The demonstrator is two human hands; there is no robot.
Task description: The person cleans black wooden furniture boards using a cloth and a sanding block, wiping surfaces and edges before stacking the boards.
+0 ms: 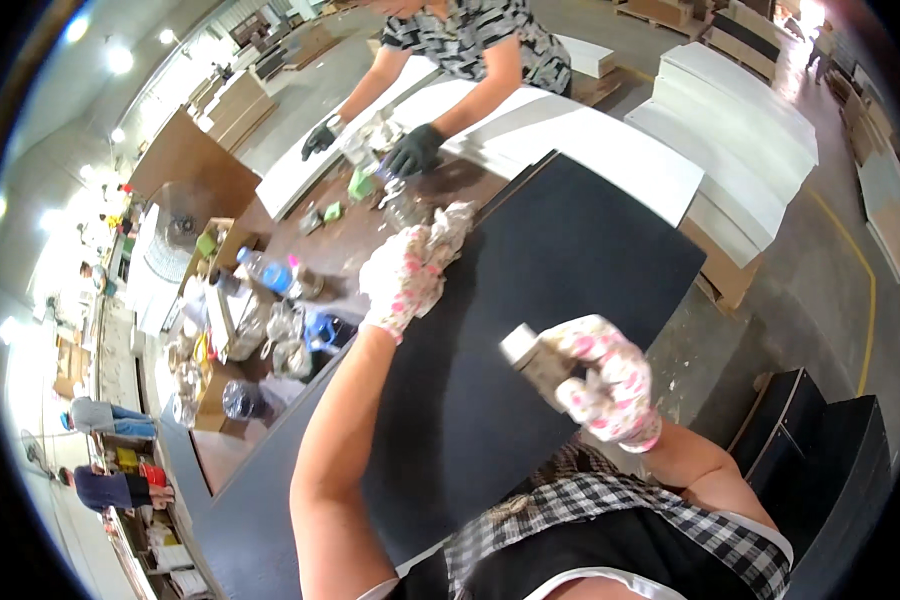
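A large black board lies flat in front of me. My left hand, in a white glove with pink spots, is closed on a crumpled pale rag at the board's left edge. Above the board's near right part, my right hand, gloved alike, grips a small grey-white block between thumb and fingers. The block looks like a sanding block, though blur hides its detail. Just beyond the rag stands a clear plastic bottle.
Across the table a co-worker's dark-gloved hands are among rags and green sponge pieces. Bottles and boxes crowd the left side. White panels are stacked at right, and black panels stand at lower right.
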